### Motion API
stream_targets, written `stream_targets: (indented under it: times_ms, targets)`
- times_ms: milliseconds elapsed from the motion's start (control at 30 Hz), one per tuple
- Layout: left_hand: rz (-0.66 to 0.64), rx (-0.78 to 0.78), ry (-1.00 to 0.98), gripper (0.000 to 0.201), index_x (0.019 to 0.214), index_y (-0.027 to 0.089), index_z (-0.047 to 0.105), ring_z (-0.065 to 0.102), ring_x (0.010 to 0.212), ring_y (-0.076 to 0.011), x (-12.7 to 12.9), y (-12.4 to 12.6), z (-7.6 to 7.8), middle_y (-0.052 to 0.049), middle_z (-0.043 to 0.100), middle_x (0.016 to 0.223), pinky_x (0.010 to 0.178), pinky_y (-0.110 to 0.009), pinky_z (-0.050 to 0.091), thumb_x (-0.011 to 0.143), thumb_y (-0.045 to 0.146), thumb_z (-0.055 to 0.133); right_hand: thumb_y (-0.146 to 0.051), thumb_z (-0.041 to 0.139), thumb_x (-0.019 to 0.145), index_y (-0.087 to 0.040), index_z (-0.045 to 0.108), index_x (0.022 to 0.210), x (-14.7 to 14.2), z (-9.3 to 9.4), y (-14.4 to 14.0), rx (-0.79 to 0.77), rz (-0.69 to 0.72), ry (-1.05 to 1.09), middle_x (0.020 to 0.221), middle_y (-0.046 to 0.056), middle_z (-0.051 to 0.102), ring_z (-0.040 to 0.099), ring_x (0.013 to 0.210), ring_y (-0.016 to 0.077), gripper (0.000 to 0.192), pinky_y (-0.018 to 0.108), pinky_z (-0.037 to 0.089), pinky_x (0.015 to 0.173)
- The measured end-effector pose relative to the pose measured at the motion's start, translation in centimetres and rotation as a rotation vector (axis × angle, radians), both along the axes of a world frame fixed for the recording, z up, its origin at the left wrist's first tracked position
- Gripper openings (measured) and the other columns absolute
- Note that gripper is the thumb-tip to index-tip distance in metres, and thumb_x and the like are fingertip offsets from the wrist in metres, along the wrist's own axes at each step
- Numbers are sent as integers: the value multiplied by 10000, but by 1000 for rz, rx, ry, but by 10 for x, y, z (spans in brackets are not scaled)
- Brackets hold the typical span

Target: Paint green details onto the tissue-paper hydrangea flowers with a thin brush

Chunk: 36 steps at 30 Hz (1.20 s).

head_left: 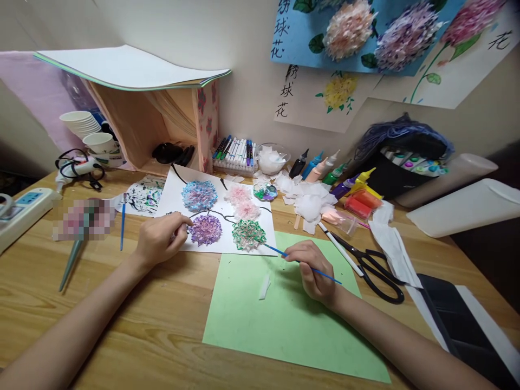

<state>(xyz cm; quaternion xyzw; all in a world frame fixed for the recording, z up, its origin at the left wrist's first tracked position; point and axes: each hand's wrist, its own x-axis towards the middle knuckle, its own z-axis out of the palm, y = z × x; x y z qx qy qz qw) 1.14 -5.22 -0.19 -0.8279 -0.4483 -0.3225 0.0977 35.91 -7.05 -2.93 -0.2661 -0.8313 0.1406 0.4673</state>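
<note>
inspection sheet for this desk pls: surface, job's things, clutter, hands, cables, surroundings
Surface: wooden desk, with a green paper sheet in front.
Job's things: white sheet with four tissue flowers, blue, pink, purple and green; thin blue brush, tip at the green flower.
Clutter: black scissors, paint bottles, marker set, palette, tissue scraps, second brush, paper cups.
Hands: left hand rests on the white sheet's left edge beside the purple flower; right hand has a closed grip on the brush.
Cables: black cord coiled at left, near a power strip.
Surroundings: wall with flower artworks; wooden shelf.
</note>
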Motion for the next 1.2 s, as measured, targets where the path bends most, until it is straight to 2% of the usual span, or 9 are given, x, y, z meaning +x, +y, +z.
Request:
stream_targets:
  times_ms: [233,833,1200]
  targets:
    - [27,-11,-11,220,783,182,619,546,487,-115,0,-2,1,11,626,613,518,-241,396,849,161,410,-172,362,909,-231,559,1003,-1,-1,-1,33,-12,-55,812,67,659,605,745,205,225,358,468,663]
    - [54,-48,-20,228,773,189,625,550,486,-115,1,-2,1,8,636,612,520,-241,399,843,181,408,-191,352,916,-242,571,985,0,-1,1,40,-24,-2,787,60,661,611,716,205,235,353,467,644]
    - [23,-12,-19,216,790,182,618,543,490,-113,-1,-1,-1,10,633,621,527,-240,394,856,161,413,-186,352,917,-217,558,1001,4,-3,2,71,39,-56,801,73,651,594,728,198,225,345,472,652]
